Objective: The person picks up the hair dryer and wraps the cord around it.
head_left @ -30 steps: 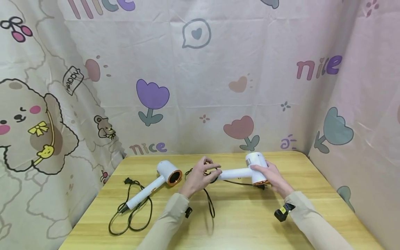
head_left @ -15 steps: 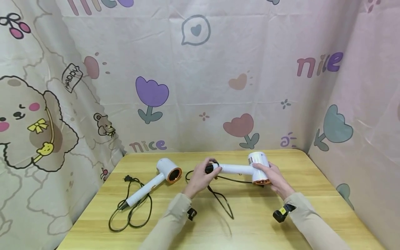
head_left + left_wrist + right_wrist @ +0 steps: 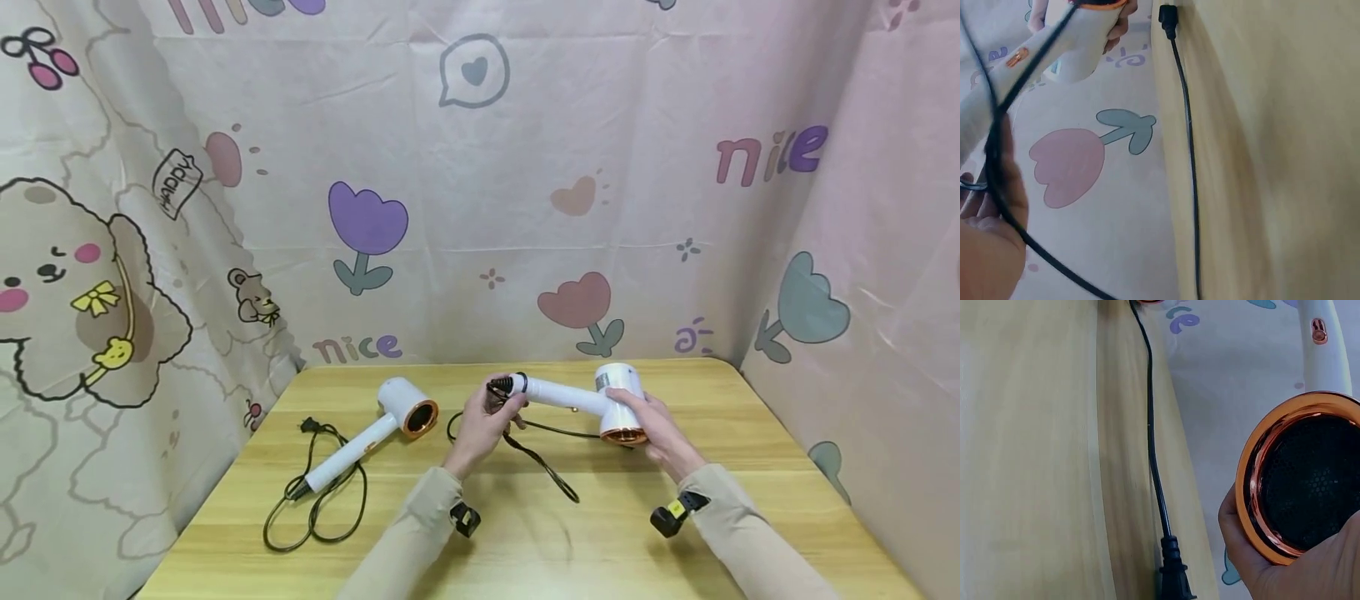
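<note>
From where I stand, much of the right hand (image 3: pixel 662 432) is hidden behind the head of the raised hair dryer (image 3: pixel 558 395), its thumb lying across the white barrel; the grip there is firm, fingers wrapped round the head, though the right wrist view cuts off both hand and barrel at its edge. The left hand (image 3: pixel 482 423) has thumb and fingers closed about the dryer's tail end; which fingertips press handle and which press the black cord (image 3: pixel 553 475), I cannot tell, and the left wrist view crops that end away and blurs the nearest cord. The dryer is held above the wooden table (image 3: pixel 615 550), its copper-rimmed mouth towards the person; the plug (image 3: pixel 1175 578) lies on the wood, almost lost under the dryer's head from the head view. Compared with half a second ago, the tail end has risen, so the handle now slopes up to the left; the hanging loop of cord has swung to the right; the second hair dryer (image 3: pixel 352 454) lies as it did, its own cord looped around its handle's end.
</note>
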Action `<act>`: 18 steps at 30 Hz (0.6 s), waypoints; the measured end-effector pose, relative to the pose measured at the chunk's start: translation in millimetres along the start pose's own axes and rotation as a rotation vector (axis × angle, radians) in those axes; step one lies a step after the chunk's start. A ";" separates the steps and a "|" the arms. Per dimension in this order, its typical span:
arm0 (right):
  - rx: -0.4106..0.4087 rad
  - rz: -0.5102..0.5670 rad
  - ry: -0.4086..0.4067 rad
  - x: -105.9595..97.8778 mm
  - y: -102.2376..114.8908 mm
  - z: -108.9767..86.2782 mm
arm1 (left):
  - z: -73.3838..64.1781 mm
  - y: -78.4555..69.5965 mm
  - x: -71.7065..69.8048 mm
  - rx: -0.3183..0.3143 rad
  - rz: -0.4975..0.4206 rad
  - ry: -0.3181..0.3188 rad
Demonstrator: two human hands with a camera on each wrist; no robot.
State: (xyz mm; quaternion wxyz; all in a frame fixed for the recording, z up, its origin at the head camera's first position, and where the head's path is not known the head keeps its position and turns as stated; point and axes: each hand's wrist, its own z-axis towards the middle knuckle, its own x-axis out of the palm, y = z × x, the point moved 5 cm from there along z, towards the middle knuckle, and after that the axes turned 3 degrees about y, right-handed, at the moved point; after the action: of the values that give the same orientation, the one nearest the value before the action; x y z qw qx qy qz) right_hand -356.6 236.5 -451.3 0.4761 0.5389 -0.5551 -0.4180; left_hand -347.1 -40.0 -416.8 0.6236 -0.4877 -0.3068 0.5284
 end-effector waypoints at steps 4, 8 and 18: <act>0.010 0.054 0.015 5.2 -0.8 -2.7 | -0.7 3.1 2.5 -0.014 -0.095 -0.002; 0.011 0.107 0.008 7.3 -0.7 -4.9 | -0.7 6.1 7.2 -0.060 -0.279 0.042; -0.094 0.037 -0.060 5.8 9.2 -7.3 | -0.6 12.4 5.6 -0.118 -0.320 0.070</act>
State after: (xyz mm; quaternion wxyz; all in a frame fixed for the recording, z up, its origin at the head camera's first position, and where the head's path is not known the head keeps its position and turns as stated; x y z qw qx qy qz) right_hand -351.1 231.7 -440.4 0.4918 0.4929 -0.5585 -0.4509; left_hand -349.6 -35.3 -429.3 0.6804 -0.4863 -0.3891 0.3861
